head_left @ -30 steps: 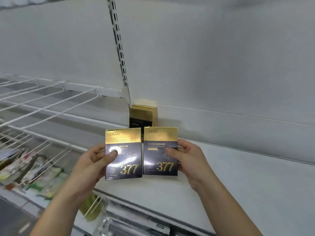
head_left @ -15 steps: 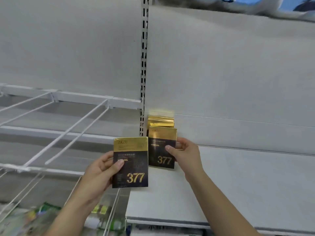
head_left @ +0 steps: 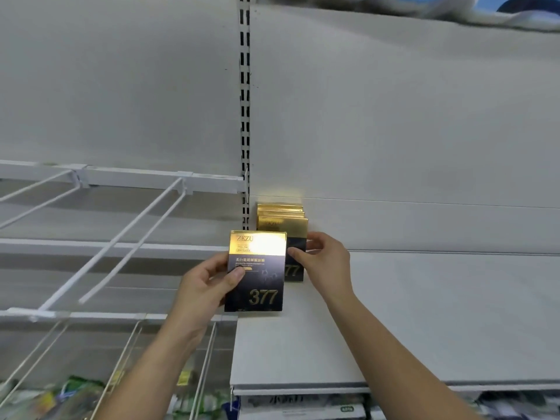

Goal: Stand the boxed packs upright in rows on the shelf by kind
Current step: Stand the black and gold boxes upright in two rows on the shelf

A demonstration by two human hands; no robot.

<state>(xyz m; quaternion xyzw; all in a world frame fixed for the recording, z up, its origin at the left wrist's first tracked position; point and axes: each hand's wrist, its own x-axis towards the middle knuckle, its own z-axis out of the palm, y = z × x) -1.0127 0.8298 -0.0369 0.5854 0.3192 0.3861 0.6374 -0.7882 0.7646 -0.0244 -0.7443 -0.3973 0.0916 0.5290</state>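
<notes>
We hold one box [head_left: 257,277] in our left hand [head_left: 206,286], thumb across its front and fingers curled behind its left edge. It is upright and faces us, over the left end of the shelf [head_left: 394,313]; we cannot tell whether its base touches the board. Its gold top band reads "ZKZU", partly lost in glare. Below, on the dark panel, runs a line of white Chinese characters with finer print under it, too small to read, and large gold numerals "377" sit near the bottom.

Our right hand [head_left: 324,265] grips a second box [head_left: 295,272] by its right edge, thumb on the front. This one stands upright just behind and to the right of the first, half hidden by it. Only "77" shows on its dark part, with a faint "ZKZU" on its gold band. It stands at the front of a row [head_left: 281,210] of like boxes lined up against the back wall, next to the slotted post [head_left: 245,86]. Of those we see only the gold tops.

To the left are white wire racks [head_left: 121,244], with blurred green packets [head_left: 75,392] lower down. A label strip [head_left: 288,400] under the shelf carries writing we cannot read.
</notes>
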